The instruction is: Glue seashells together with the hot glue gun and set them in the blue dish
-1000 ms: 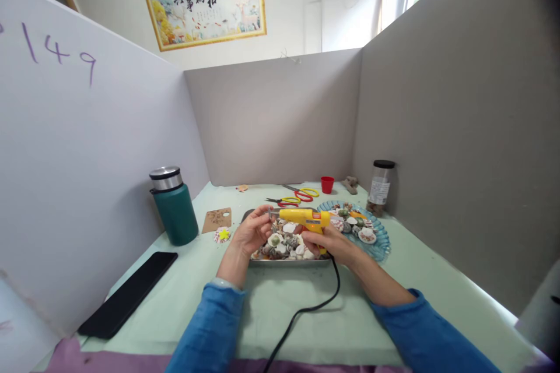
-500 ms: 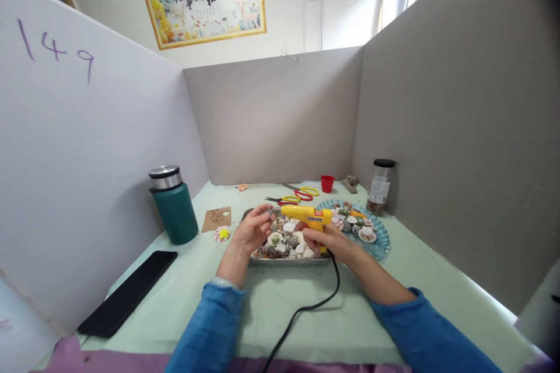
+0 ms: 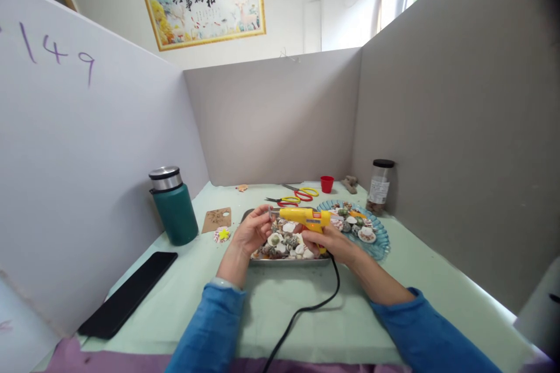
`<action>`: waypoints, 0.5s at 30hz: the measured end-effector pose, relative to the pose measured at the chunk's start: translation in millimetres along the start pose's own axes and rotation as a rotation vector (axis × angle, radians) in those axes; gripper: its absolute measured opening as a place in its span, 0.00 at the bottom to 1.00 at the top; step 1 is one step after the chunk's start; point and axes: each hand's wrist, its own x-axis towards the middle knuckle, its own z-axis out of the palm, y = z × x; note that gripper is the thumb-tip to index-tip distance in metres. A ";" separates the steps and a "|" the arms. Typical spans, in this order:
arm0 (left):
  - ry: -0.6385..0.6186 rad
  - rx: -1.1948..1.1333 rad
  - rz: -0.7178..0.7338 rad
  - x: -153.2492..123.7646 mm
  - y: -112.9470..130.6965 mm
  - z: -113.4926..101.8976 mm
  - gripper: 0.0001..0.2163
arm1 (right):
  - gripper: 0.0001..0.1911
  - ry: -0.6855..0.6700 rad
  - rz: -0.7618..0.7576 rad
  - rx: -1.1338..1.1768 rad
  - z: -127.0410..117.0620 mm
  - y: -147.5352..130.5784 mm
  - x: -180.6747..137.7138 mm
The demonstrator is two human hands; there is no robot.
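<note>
In my right hand [image 3: 330,242] is a yellow hot glue gun [image 3: 304,217], its nozzle pointing left and its black cord [image 3: 301,310] trailing toward me. My left hand [image 3: 254,230] is closed in a pinch on a small greyish piece [image 3: 270,212], possibly a shell, right at the nozzle tip. Whether nozzle and piece touch I cannot tell. Beneath both hands lies a metal tray [image 3: 289,261] heaped with seashells [image 3: 284,242]. Just left of the tray is a small round piece with a yellow star shape [image 3: 223,234].
A blue glass plate [image 3: 382,239] of shells stands right of the tray, a lidded jar [image 3: 378,186] behind it. Scissors [image 3: 301,192] and a red cup [image 3: 326,184] lie farther back. On the left are a green bottle [image 3: 175,213], brown card [image 3: 214,220] and black slab [image 3: 129,294].
The glue gun has shifted slightly left, bringing its nozzle closer to the piece in my left hand. My left hand has hardly moved.
</note>
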 end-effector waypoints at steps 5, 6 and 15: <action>-0.005 0.004 0.011 1.3 -0.8 -1.7 0.17 | 0.14 -0.037 0.014 -0.013 -0.7 1.4 0.6; -0.008 0.007 0.010 1.6 -1.1 -2.1 0.17 | 0.14 -0.035 0.014 -0.013 -0.8 1.7 0.8; -0.042 0.021 0.015 3.4 -4.1 -4.7 0.15 | 0.14 -0.013 -0.003 -0.004 -1.4 2.1 1.5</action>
